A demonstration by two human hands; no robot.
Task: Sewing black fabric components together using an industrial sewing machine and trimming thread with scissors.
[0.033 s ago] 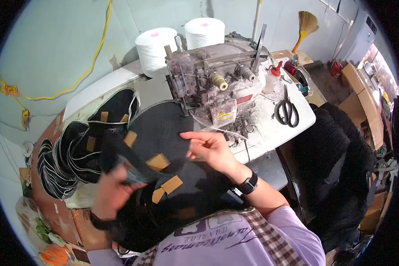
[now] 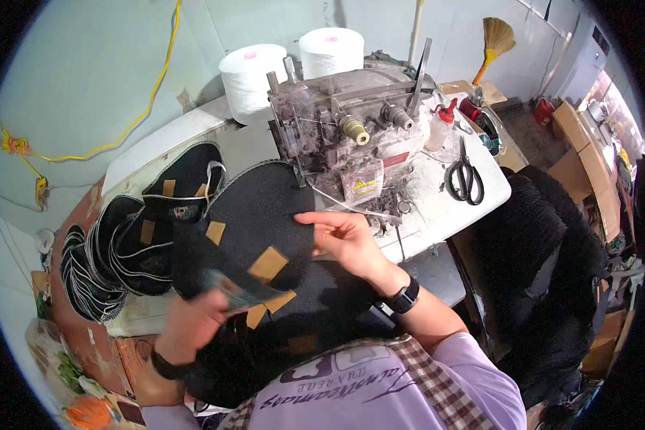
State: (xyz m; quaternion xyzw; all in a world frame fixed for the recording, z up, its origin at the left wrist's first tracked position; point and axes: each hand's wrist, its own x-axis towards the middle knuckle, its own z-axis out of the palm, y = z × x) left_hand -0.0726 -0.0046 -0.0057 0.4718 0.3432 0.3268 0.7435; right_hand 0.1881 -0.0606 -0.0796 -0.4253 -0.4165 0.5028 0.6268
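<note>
A black fabric panel (image 2: pixel 261 197) with a rounded top and tan patches lies in front of a dust-covered overlock sewing machine (image 2: pixel 344 122). Its pale stitched edge runs up to the machine's needle area. My right hand (image 2: pixel 344 240) pinches the panel's right edge, thumb and index finger together. At the panel's lower left corner, my left hand (image 2: pixel 201 319) is closed on the cloth; motion blurs its fingers. Some greyish-green material shows beside those fingers, its kind unclear. More black cloth with tan patches (image 2: pixel 301 344) covers my lap below.
Stitched black pieces (image 2: pixel 97 265) pile up on the table's left. Two white thread cones (image 2: pixel 254 79) stand behind the machine. Black scissors (image 2: pixel 464 179) and a red-capped bottle (image 2: pixel 443 125) rest at its right. A large black fabric heap (image 2: pixel 537 265) fills the right side.
The panel's lower part has swung slightly right and down, with its tan patches. My left hand has moved a little right and down with the corner. My right hand has barely moved.
</note>
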